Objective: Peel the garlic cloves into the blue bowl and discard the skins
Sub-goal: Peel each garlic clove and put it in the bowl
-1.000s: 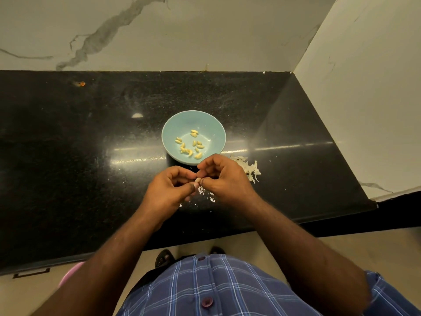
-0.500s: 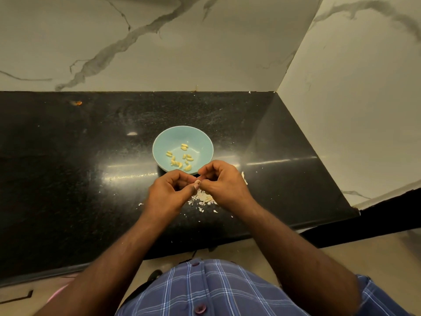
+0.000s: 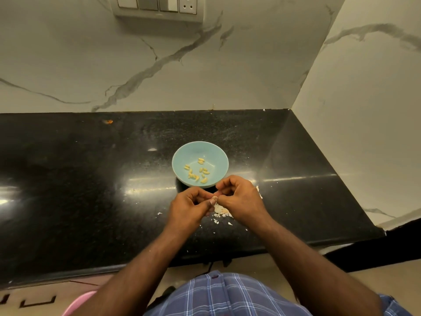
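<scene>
**Two hands on one clove, a dozen or so peeled ones in the bowl**

Both hands met just in front of the person, fingers curled inward. The left hand pinched a small garlic clove between thumb and fingertips, and the right hand closed its curled fingers on the same clove from the other side, so the two hands touched at that point. Only the pale tip of the clove showed; the rest was hidden by the fingers.

Under the hands, toward five o'clock of them, lay one loose heap of papery skins, with several scattered flakes around it on the black counter; I could not count the flakes exactly.

At twelve o'clock from the hands, just beyond the knuckles, stood one blue bowl. In it lay peeled cloves, about twelve, spread over the bottom in small groups.

Farther at twelve o'clock rose the marble wall, with one switch plate at the top.
</scene>
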`<state>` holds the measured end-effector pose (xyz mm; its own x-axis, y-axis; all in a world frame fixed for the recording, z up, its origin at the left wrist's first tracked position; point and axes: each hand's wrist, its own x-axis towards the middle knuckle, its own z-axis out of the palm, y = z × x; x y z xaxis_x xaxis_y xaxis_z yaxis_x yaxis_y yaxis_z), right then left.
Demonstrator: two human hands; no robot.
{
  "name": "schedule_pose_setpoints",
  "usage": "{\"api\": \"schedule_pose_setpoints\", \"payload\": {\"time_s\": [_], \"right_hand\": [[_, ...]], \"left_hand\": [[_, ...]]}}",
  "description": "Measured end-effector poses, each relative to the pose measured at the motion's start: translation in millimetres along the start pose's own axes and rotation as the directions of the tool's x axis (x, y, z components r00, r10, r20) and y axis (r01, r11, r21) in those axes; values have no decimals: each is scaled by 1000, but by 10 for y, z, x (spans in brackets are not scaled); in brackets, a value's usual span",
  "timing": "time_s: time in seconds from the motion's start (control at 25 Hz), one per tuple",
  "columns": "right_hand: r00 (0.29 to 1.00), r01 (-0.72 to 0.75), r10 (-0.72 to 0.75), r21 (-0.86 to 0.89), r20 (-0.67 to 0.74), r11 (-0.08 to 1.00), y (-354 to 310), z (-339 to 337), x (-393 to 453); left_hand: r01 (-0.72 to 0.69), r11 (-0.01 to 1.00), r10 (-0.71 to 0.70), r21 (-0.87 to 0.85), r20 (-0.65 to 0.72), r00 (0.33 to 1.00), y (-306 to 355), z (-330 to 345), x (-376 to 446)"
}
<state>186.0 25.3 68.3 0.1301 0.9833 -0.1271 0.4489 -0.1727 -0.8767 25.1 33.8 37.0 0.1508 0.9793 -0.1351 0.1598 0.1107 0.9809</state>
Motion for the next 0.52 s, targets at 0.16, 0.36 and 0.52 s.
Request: {"api": "schedule_pose_setpoints", "payload": {"time_s": [0.16, 0.36, 0.52], "right_hand": [[999, -20, 19, -23, -42, 1000, -22, 20, -32], [996, -47, 47, -3, -73, 999, -33, 5, -48], [994, -65, 65, 4, -83, 998, -14, -13, -29]], "left_hand": [[37, 998, -38, -49, -28, 999, -24, 65, -28], [57, 993, -61, -101, -40, 997, -48, 114, -22], [66, 981, -76, -183, -44, 996, -22, 178, -41]]}}
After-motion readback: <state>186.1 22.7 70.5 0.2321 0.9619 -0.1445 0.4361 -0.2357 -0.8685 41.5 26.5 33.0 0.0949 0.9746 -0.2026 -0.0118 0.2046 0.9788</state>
